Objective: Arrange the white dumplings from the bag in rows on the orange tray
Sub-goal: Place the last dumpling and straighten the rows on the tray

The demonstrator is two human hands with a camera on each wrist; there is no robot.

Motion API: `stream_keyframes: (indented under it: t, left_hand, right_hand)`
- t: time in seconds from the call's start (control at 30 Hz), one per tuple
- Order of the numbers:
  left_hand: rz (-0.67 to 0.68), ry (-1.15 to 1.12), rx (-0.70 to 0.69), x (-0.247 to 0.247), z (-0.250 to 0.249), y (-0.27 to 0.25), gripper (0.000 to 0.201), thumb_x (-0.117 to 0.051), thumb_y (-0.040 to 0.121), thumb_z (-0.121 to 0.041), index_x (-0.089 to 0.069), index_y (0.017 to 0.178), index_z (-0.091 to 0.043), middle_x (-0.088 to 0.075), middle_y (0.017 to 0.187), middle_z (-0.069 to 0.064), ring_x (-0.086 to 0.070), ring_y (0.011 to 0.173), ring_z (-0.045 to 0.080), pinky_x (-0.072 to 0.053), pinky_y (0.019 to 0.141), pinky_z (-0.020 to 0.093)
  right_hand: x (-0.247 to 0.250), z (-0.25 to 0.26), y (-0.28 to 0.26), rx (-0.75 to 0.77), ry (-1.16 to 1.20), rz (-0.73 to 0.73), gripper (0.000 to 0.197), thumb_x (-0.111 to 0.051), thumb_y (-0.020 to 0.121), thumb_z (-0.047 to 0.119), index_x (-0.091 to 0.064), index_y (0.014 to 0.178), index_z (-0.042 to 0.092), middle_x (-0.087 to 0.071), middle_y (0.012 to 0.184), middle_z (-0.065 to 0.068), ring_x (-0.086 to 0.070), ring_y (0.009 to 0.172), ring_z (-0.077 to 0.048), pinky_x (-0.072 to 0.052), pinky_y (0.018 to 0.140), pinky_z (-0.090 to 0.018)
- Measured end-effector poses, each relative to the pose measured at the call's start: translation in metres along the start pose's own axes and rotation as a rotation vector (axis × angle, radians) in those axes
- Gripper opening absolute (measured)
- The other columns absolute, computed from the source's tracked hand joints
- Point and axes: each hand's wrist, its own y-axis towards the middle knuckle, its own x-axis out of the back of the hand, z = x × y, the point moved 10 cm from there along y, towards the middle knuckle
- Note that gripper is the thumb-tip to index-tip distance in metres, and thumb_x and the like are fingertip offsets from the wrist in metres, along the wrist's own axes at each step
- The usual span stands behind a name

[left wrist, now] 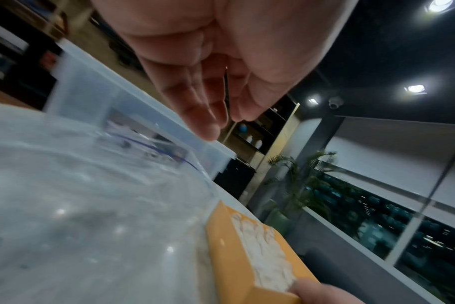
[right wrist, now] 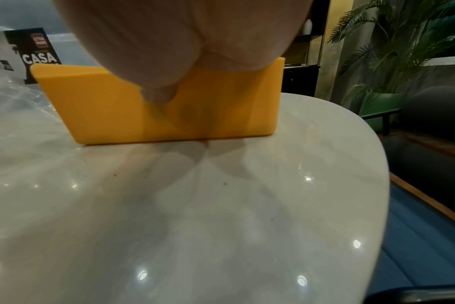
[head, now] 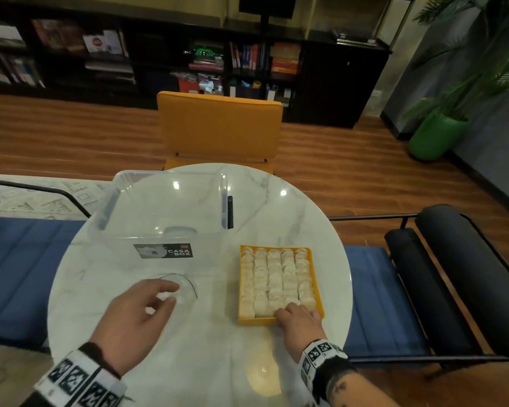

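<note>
The orange tray (head: 241, 277) sits on the right of the table, filled with rows of white dumplings (head: 276, 274). My right hand (head: 297, 317) holds its near right corner, fingers curled over the rim onto the nearest dumplings. In the right wrist view the thumb (right wrist: 159, 92) lies against the tray's (right wrist: 221, 111) outer wall. My left hand (head: 168, 295) hovers with relaxed fingers over the flat clear plastic bag (head: 187, 284) and holds nothing. The left wrist view shows that hand (left wrist: 216, 92) above the bag (left wrist: 78, 195), with the tray (left wrist: 229, 246) and dumplings (left wrist: 262, 253) to the right.
A large clear plastic box (head: 165, 207) with a dark label (head: 163, 250) stands behind the bag on the round white marble table (head: 203, 348). An orange chair (head: 218, 124) is beyond the table. Blue cushions and a black armrest (head: 453, 274) flank the table.
</note>
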Motion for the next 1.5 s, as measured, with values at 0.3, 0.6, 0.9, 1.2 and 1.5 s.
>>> stream_keyframes:
  t: [0.3, 0.6, 0.9, 1.2, 1.5]
  left_hand:
    - [-0.133, 0.166, 0.340, 0.069, 0.139, -0.013, 0.048, -0.077, 0.080, -0.022, -0.057, 0.124, -0.024, -0.055, 0.127, 0.004, -0.054, 0.110, 0.025, -0.047, 0.097, 0.047]
    - [0.143, -0.302, 0.804, 0.001, 0.219, -0.045, 0.086, -0.081, 0.072, -0.041, -0.035, 0.144, -0.032, -0.040, 0.144, 0.010, -0.059, 0.108, 0.035, -0.055, 0.082, 0.046]
    - [0.311, -0.769, 0.788, -0.012, 0.137, -0.020, 0.052, -0.043, 0.089, -0.068, -0.056, 0.124, -0.032, -0.066, 0.120, 0.005, -0.072, 0.096, 0.033, -0.055, 0.082, 0.047]
    - [0.215, -0.174, 0.111, 0.055, 0.047, 0.040, 0.018, -0.057, 0.094, -0.031, -0.057, 0.101, -0.048, -0.073, 0.087, -0.005, -0.068, 0.079, 0.012, -0.052, 0.068, 0.019]
    - [0.612, -0.013, -0.331, -0.031, -0.085, 0.005, 0.046, -0.069, 0.068, -0.057, -0.038, 0.099, -0.042, -0.061, 0.080, -0.017, -0.057, 0.070, -0.001, -0.047, 0.065, 0.018]
  right_hand:
    - [0.014, 0.003, -0.012, -0.009, 0.007, -0.176, 0.046, -0.064, 0.075, 0.042, -0.054, 0.119, 0.043, -0.055, 0.115, 0.015, -0.052, 0.114, -0.017, -0.024, 0.093, -0.037]
    - [0.048, 0.156, 0.009, 0.160, 0.592, -0.011, 0.078, -0.047, 0.091, 0.063, -0.017, 0.155, 0.029, -0.023, 0.158, 0.008, -0.035, 0.140, -0.012, -0.030, 0.117, -0.034]
    - [0.055, 0.267, 0.007, 0.331, 0.559, 0.096, 0.041, -0.042, 0.101, 0.027, -0.039, 0.141, 0.027, -0.047, 0.141, -0.007, -0.051, 0.126, -0.029, -0.040, 0.108, -0.034]
    - [0.167, 0.226, -0.053, 0.336, 1.058, -0.257, 0.040, -0.070, 0.084, 0.047, -0.061, 0.121, 0.039, -0.055, 0.121, 0.023, -0.059, 0.103, 0.000, -0.049, 0.082, -0.020]
    - [0.162, 0.128, -0.110, 0.044, 1.184, -0.291, 0.016, -0.072, 0.087, 0.033, -0.068, 0.101, 0.031, -0.071, 0.080, 0.009, -0.064, 0.066, -0.005, -0.054, 0.064, -0.025]
